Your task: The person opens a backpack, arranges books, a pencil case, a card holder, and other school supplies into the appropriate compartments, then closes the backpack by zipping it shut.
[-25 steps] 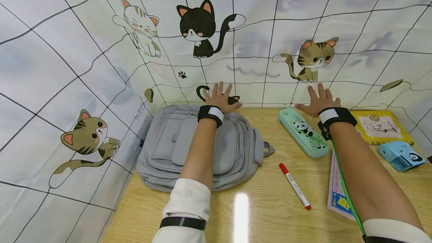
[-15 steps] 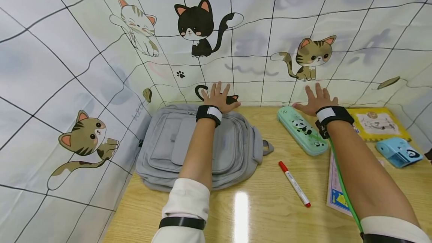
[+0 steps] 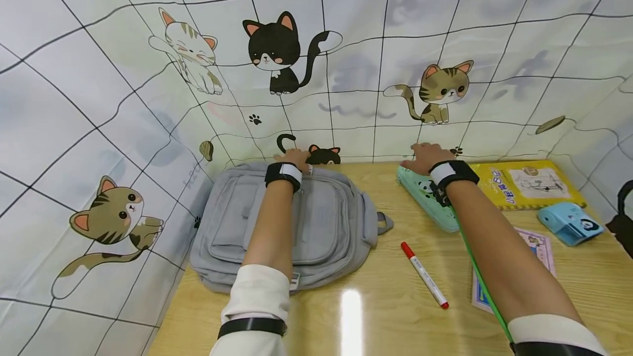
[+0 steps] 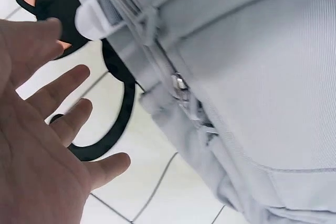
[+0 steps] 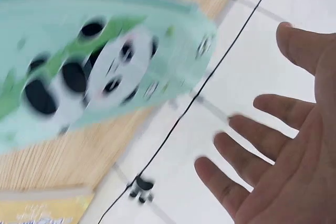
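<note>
A grey backpack [image 3: 323, 218] lies flat on the left of the table, its zips showing close up in the left wrist view. My left hand [image 3: 295, 159] is over its far edge; the left wrist view shows the fingers spread and slightly bent, holding nothing. At the far end of a mint-green pencil case [image 3: 420, 195] with panda prints is my right hand [image 3: 428, 158]. In the right wrist view, its fingers [image 5: 257, 135] are loosely extended, apart from the case [image 5: 173, 61]. A red-capped white marker [image 3: 424, 274] lies between backpack and right forearm.
On the right are a yellow picture pad or box [image 3: 539, 185], a light-blue panda-printed object [image 3: 570, 223] and a pink printed booklet [image 3: 541, 247], partly hidden by the right forearm. A cat-printed cloth wall [image 3: 356, 125] stands behind the wooden table [image 3: 381, 312].
Both hands have come down from in front of the cloth wall, their upright spread fingers lowering toward the far ends of the backpack and pencil case. The head view has shifted slightly.
</note>
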Demonstrator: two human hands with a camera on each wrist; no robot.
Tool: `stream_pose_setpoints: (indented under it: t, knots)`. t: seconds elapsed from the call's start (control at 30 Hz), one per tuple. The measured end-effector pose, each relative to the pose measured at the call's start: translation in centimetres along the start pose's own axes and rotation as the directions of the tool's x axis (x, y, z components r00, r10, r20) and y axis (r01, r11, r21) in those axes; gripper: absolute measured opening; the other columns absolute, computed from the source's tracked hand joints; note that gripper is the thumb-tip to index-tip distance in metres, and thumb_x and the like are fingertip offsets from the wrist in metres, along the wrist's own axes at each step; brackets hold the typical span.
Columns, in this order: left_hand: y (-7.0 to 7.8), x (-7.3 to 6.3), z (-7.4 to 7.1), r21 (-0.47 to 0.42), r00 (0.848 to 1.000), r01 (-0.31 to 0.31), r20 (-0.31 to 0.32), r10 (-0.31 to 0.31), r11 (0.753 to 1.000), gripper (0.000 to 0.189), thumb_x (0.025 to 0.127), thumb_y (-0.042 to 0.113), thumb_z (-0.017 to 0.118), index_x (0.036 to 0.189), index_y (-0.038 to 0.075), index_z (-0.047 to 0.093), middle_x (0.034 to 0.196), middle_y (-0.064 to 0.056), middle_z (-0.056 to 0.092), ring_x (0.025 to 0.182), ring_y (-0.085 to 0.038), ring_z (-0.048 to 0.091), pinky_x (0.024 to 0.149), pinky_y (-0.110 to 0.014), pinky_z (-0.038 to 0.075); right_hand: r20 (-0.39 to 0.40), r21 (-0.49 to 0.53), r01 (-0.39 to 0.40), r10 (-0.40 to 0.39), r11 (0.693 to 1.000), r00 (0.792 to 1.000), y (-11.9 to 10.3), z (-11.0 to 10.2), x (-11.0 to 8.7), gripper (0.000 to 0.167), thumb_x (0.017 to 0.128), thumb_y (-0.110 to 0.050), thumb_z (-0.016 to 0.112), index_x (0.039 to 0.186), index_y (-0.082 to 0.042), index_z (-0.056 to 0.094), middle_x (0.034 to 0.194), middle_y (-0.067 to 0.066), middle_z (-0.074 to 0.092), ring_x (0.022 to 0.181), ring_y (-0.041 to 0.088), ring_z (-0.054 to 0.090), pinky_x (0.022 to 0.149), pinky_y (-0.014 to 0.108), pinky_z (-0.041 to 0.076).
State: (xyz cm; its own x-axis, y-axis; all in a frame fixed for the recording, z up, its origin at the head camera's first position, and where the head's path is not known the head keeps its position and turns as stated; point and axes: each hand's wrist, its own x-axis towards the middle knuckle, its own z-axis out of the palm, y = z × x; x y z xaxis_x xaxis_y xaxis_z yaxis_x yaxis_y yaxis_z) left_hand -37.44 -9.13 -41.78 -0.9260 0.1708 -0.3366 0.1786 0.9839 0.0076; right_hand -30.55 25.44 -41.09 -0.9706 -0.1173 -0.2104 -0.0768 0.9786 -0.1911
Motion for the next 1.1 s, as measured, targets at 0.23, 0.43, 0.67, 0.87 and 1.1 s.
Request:
stream_pose_setpoints:
  t: [0.23,0.43,0.67,0.87,1.1]
  knots:
    - [-2.5,0.6,3.8,-0.018,0.999,0.032,-0.028,-0.033,0.999,0.045,0.094,0.022,0.051,0.137,0.033,0.042,0.138,-0.003,0.048,0.132,-0.031,0.036,0.103,-0.068,0.013,0.031,0.092,0.242,-0.246,0.966,0.969,-6.8,4.2,4.0,0.045,0.096,-0.03,0.046,0.133,-0.004,0.046,0.131,0.019,0.051,0.115,0.037,0.051,0.094,0.05,0.041]
    - [-3.5,2.2,6.5,-0.012,1.0,0.009,-0.011,-0.009,1.0,0.046,0.089,0.031,0.059,0.133,0.035,0.045,0.135,-0.004,0.05,0.131,-0.032,0.037,0.1,-0.07,0.016,0.086,0.127,0.377,-0.389,0.917,0.917,-12.6,6.8,7.0,0.037,0.097,-0.012,0.037,0.133,-0.004,0.045,0.13,0.017,0.052,0.117,0.033,0.051,0.093,0.044,0.044]
    - [-2.4,2.4,4.1,0.004,0.994,-0.018,-0.108,0.018,1.0,0.028,0.086,0.026,0.065,0.113,0.028,0.062,0.117,0.0,0.063,0.111,-0.028,0.055,0.094,-0.067,0.028,0.087,0.137,0.395,-0.408,0.908,0.909,-16.9,5.9,8.2,0.039,0.098,-0.009,0.036,0.137,-0.007,0.042,0.132,0.015,0.051,0.119,0.031,0.05,0.099,0.043,0.041]
    - [-0.7,1.1,3.5,0.022,0.993,-0.069,-0.093,0.07,0.997,0.019,0.088,0.027,0.061,0.07,0.021,0.061,0.076,-0.001,0.065,0.08,-0.022,0.06,0.094,-0.068,0.028,0.066,0.113,0.418,-0.427,0.901,0.902,-17.5,6.4,7.6,0.035,0.097,-0.015,0.041,0.13,-0.006,0.05,0.123,0.014,0.059,0.102,0.03,0.06,0.09,0.042,0.046]
    - [0.8,-0.3,3.1,0.109,0.995,-0.101,-0.011,0.102,0.989,0.034,0.092,0.037,0.054,0.061,0.023,0.052,0.057,0.003,0.051,0.069,-0.018,0.055,0.087,-0.059,0.036,0.019,0.129,0.492,-0.498,0.861,0.867,-16.5,7.1,7.3,0.021,0.091,-0.009,0.052,0.108,-0.002,0.063,0.096,0.012,0.065,0.077,0.022,0.059,0.071,0.033,0.045]
